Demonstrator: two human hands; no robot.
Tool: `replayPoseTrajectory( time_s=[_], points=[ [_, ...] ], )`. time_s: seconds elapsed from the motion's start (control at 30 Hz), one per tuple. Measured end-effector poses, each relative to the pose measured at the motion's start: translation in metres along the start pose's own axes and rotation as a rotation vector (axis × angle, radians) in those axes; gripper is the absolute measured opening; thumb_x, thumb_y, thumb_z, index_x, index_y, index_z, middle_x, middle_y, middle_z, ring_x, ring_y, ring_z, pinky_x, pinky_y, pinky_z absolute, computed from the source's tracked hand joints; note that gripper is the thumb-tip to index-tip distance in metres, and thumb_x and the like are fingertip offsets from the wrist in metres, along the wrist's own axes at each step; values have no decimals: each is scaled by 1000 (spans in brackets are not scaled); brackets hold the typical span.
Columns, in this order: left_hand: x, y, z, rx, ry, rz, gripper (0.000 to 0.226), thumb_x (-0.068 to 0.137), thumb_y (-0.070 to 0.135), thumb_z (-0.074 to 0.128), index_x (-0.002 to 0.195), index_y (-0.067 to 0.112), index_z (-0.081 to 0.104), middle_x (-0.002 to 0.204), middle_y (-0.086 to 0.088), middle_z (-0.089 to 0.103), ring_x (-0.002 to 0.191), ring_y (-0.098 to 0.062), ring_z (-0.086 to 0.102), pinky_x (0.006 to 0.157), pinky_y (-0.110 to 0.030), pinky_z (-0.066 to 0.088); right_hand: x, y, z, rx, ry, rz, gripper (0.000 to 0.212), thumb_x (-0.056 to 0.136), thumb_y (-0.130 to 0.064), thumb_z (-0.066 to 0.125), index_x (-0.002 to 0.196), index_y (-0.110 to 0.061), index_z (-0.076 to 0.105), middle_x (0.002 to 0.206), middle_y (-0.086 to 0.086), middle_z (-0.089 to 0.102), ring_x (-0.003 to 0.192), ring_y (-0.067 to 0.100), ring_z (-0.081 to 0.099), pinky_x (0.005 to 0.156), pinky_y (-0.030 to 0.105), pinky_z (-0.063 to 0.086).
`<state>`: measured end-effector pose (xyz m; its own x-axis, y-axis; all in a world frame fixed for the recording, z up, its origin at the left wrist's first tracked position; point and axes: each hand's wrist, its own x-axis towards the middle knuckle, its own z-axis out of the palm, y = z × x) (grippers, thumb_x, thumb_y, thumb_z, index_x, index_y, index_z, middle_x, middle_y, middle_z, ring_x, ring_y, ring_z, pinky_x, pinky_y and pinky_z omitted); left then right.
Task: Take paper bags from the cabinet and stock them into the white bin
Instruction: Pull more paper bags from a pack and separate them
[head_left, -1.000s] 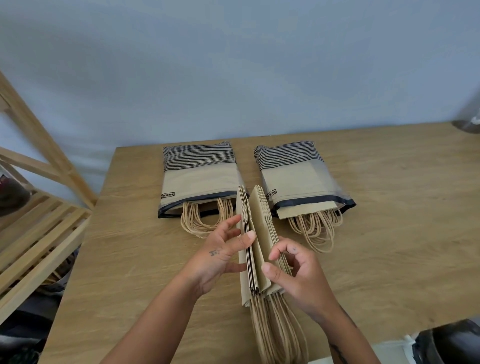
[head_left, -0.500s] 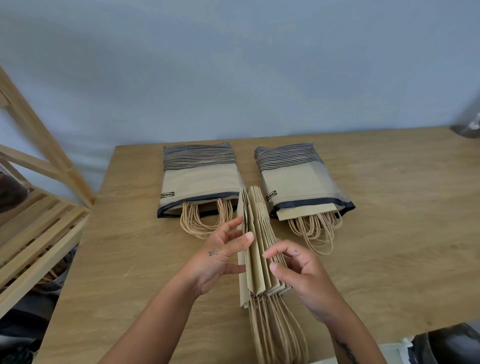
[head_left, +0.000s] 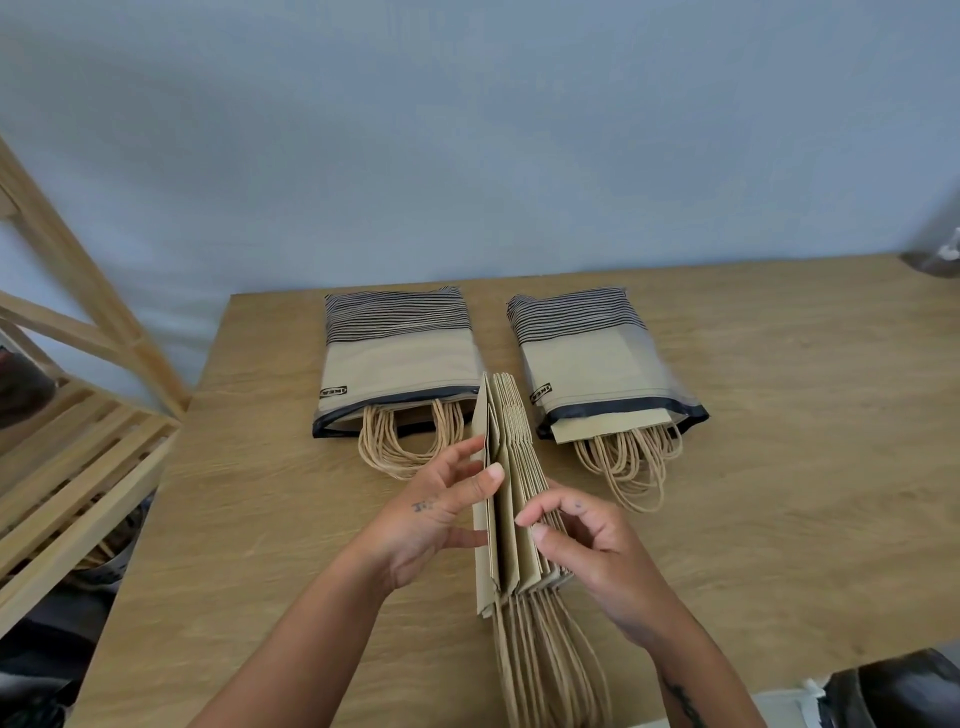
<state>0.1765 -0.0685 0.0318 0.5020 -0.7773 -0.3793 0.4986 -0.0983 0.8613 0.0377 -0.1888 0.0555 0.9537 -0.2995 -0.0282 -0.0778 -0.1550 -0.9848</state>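
Note:
A stack of flat brown paper bags (head_left: 511, 499) stands on edge on the wooden table (head_left: 779, 467), twine handles trailing toward me. My left hand (head_left: 436, 519) presses against the stack's left face, holding one or two bags apart from the others. My right hand (head_left: 582, 540) pinches the right part of the stack between thumb and fingertips. Two plastic-wrapped packs of paper bags lie flat beyond: the left pack (head_left: 400, 364) and the right pack (head_left: 597, 364), both with handles spilling out of their open ends. No white bin is clearly in view.
A wooden slatted shelf unit (head_left: 67, 457) stands at the left beside the table. A blue-grey wall (head_left: 467, 130) rises behind the table. A dark object (head_left: 893, 691) sits at the bottom right corner.
My right hand's fingers have shifted rightward across the bag edges, leafing through the stack. The gap between the left bags and the others has narrowed. The view has tilted slightly.

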Motion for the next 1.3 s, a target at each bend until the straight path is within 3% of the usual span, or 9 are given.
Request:
replayPoseTrajectory(
  time_s=[0.2, 0.3, 0.43, 0.6, 0.83, 1.0, 1.07, 1.17, 1.3],
  points=[
    [0, 2, -1, -11, 9, 6, 63, 72, 37, 72, 129, 30, 46, 139, -4, 48, 123, -17, 50, 70, -33, 56, -1, -3, 1, -36, 3, -33, 12, 76, -22, 68, 84, -14, 65, 67, -21, 62, 65, -6, 56, 69, 10, 38],
    [2, -1, -4, -19, 6, -1, 62, 77, 37, 70, 134, 28, 46, 140, -4, 46, 128, -23, 46, 69, -32, 56, 1, -2, 2, -51, 38, -28, 20, 67, -38, 69, 80, -24, 66, 77, -18, 65, 76, -4, 57, 80, 19, 38],
    [1, -6, -6, -7, 20, -10, 46, 84, 23, 59, 129, 28, 50, 141, -1, 44, 127, -22, 45, 73, -34, 58, 2, -1, 3, -61, 56, -44, 20, 65, -39, 70, 80, -27, 65, 78, -15, 66, 77, -1, 59, 78, 15, 43],
    [-4, -6, -7, 85, -19, 13, 69, 69, 22, 72, 131, 36, 48, 140, 3, 41, 123, -16, 48, 85, -41, 56, 2, 0, 1, -29, 42, -35, 21, 66, -39, 70, 83, -29, 65, 84, -12, 66, 83, 0, 60, 80, 15, 46],
    [-5, -23, -7, 286, -43, 51, 77, 76, 11, 74, 130, 50, 37, 131, 21, 42, 117, -8, 50, 84, -28, 54, 8, -4, -3, -174, 33, 52, 28, 80, -27, 62, 101, -46, 62, 120, -20, 57, 116, -12, 46, 93, 13, 34],
    [-5, -43, -6, 611, -1, 106, 84, 74, 18, 77, 133, 51, 28, 142, 13, 30, 130, -7, 31, 111, -28, 31, 14, -4, -5, -358, 49, 142, 27, 79, -28, 68, 102, -39, 60, 115, -22, 59, 108, -10, 52, 89, 13, 37],
    [-4, -47, -5, 651, 5, 107, 82, 72, 22, 78, 130, 54, 29, 144, 11, 28, 133, -12, 29, 113, -37, 33, 15, -1, -7, -357, 89, 192, 30, 79, -16, 67, 102, -34, 63, 115, -19, 60, 101, 0, 58, 80, 9, 41],
    [-2, -50, -4, 706, 34, 112, 80, 72, 23, 79, 126, 56, 29, 144, 6, 23, 135, -16, 25, 111, -34, 35, 15, 5, -10, -274, 141, 216, 33, 78, -5, 65, 94, -33, 64, 107, -22, 60, 94, -15, 50, 68, 0, 37],
    [-3, -52, 2, 833, 65, 143, 79, 71, 33, 79, 125, 56, 26, 148, 3, 14, 138, -17, 14, 115, -30, 19, 9, 15, -16, -129, 210, 256, 38, 75, 4, 64, 90, -30, 65, 103, -22, 59, 98, -10, 52, 79, 12, 43]
  ],
)
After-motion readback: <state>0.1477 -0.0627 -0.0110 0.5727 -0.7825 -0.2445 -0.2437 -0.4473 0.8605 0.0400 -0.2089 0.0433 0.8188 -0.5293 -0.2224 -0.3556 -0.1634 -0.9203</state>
